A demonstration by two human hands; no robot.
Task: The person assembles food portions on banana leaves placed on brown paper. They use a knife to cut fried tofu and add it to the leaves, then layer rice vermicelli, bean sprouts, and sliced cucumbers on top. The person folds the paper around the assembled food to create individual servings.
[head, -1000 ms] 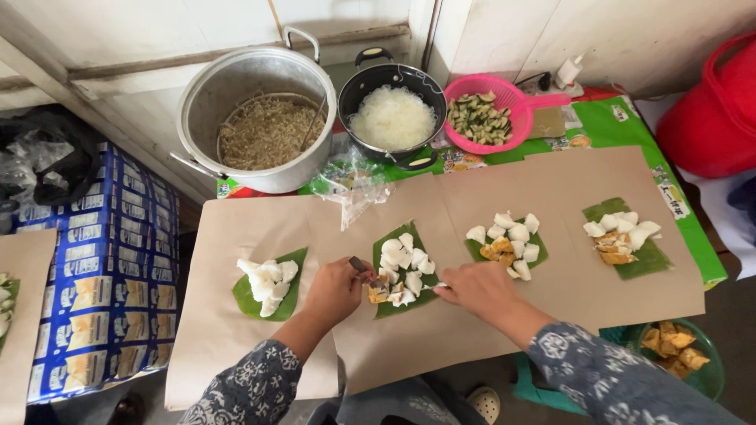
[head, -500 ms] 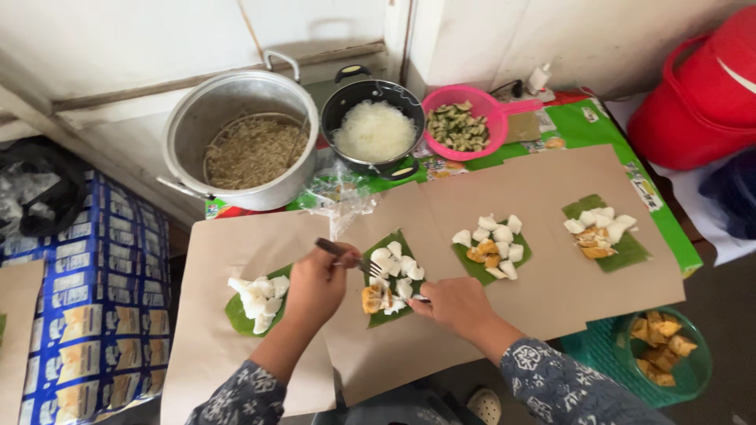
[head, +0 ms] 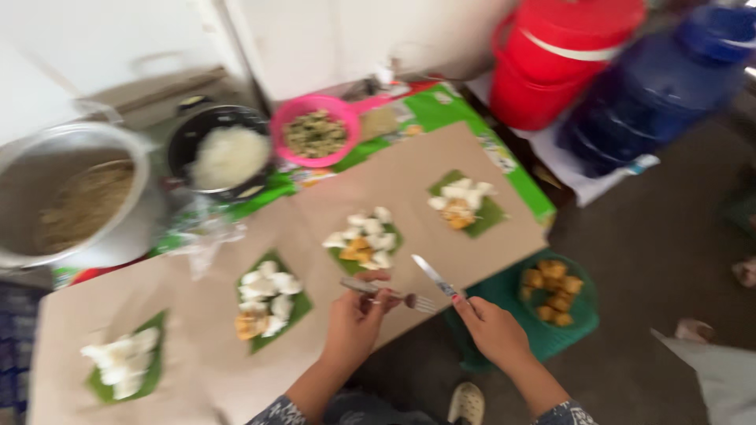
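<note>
While the left hand (head: pixel 354 323) pinches a shiny metal fork (head: pixel 394 295) in closed fingers, the right hand (head: pixel 492 330) grips a thin flat knife (head: pixel 435 277).

A red bucket (head: pixel 561 59) stands beside a blue water jug (head: pixel 657 86).

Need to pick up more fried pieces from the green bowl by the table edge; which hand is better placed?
Probably the right hand: it holds the knife beside the green bowl. The left hand, holding the fork, sits farther from it.
</note>
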